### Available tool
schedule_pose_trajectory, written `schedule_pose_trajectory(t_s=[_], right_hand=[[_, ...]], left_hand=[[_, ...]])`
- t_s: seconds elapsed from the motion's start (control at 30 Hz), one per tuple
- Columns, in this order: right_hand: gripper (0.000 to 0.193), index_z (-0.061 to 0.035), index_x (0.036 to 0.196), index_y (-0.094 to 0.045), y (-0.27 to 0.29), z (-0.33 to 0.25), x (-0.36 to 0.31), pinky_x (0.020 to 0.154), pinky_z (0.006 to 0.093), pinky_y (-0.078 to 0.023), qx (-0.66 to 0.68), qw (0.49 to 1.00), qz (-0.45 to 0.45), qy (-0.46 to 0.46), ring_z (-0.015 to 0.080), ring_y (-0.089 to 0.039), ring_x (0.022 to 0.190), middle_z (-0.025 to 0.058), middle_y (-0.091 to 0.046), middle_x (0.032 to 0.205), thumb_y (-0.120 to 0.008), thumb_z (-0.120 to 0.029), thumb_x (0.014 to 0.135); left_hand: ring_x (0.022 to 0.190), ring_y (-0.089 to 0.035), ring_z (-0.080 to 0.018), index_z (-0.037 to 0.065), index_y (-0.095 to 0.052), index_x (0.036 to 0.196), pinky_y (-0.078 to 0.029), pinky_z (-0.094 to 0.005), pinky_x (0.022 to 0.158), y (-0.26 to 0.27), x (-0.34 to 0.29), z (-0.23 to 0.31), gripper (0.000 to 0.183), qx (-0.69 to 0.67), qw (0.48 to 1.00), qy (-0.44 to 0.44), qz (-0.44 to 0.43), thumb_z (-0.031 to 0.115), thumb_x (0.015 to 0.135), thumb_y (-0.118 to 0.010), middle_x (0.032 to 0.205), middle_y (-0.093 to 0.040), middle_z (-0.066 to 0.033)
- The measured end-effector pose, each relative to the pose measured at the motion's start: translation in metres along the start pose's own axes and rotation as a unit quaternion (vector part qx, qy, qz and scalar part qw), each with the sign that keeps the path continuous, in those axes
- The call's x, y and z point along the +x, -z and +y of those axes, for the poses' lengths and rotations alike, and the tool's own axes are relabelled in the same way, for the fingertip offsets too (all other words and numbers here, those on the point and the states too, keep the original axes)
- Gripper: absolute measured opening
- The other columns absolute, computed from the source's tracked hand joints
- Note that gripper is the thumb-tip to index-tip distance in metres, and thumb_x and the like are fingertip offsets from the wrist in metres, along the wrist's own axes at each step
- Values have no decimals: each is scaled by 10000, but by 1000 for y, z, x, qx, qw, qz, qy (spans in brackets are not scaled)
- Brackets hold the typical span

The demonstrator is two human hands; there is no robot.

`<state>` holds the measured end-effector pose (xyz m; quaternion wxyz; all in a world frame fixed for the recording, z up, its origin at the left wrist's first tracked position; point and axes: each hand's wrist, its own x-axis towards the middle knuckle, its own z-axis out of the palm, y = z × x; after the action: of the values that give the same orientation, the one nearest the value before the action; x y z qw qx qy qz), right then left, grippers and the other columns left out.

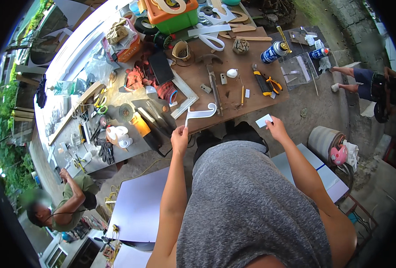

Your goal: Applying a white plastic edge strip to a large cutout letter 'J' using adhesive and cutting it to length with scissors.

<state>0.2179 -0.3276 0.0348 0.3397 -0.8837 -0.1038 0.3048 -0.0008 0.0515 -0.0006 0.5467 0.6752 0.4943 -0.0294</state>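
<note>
My left hand (179,140) pinches the lower end of a thin white cut-out (201,112), shaped like a curled letter, just over the table's near edge. In my right hand (276,129), held apart to the right, is a small white card (264,120) gripped between thumb and fingers. Beyond the cut-out lie a hammer (213,85) and a white carpenter's square (185,91). Orange-black pliers (264,82), a yellow pencil (242,95) and a small white piece (247,93) rest on the brown tabletop (233,109).
Spray cans (273,52) stand at the far right. An orange-green toolbox (173,15) and white letters (218,17) sit at the back. A black phone (161,67) and orange-handled tool (140,125) lie left. Another person (73,201) works at the lower left; someone else (367,85) is far right.
</note>
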Motion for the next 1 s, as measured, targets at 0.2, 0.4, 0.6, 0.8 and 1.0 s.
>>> schedule_pose_trajectory(t_s=[0.2, 0.4, 0.6, 0.8, 1.0], right_hand=[[271, 33, 1006, -633, 2, -8, 2, 667, 374, -513, 1, 1000, -1, 3, 238, -681, 687, 162, -682, 811, -590, -230, 955], [275, 34, 996, -630, 2, -2, 3, 662, 369, -515, 3, 1000, -8, 3, 229, -683, 687, 160, -688, 822, -590, -235, 956], [285, 34, 991, -630, 1, -4, 3, 661, 367, -514, -4, 1000, -12, 0, 227, -685, 690, 159, -686, 820, -588, -246, 955], [273, 42, 998, -634, -1, -17, 8, 659, 352, -513, 33, 999, 19, -11, 197, -681, 697, 136, -689, 819, -596, -225, 954], [206, 31, 1015, -649, -6, -39, 24, 644, 290, -499, 167, 982, 75, -51, 128, -654, 729, 61, -686, 858, -601, -164, 972]], left_hand=[[871, -694, -204, -39, -709, 1099, -531, -331, 821, -4, 0, 1, 336, 18, 1000, -13, 16, 245, 936, -638, 958, -738, -145], [840, -694, -184, -45, -710, 1078, -537, -320, 799, -5, -1, 3, 320, -15, 1000, -7, 12, 232, 928, -654, 943, -738, -135], [820, -692, -175, -49, -712, 1063, -542, -314, 784, -4, 0, 3, 311, -23, 1000, -11, 8, 225, 924, -661, 929, -736, -126], [823, -691, -184, -41, -715, 1061, -542, -317, 785, -5, -4, 8, 312, -14, 999, -28, 19, 234, 924, -662, 927, -729, -131], [848, -677, -247, 3, -712, 1075, -542, -363, 811, -2, -11, 8, 291, 78, 993, -80, 43, 242, 911, -677, 952, -673, -155]])
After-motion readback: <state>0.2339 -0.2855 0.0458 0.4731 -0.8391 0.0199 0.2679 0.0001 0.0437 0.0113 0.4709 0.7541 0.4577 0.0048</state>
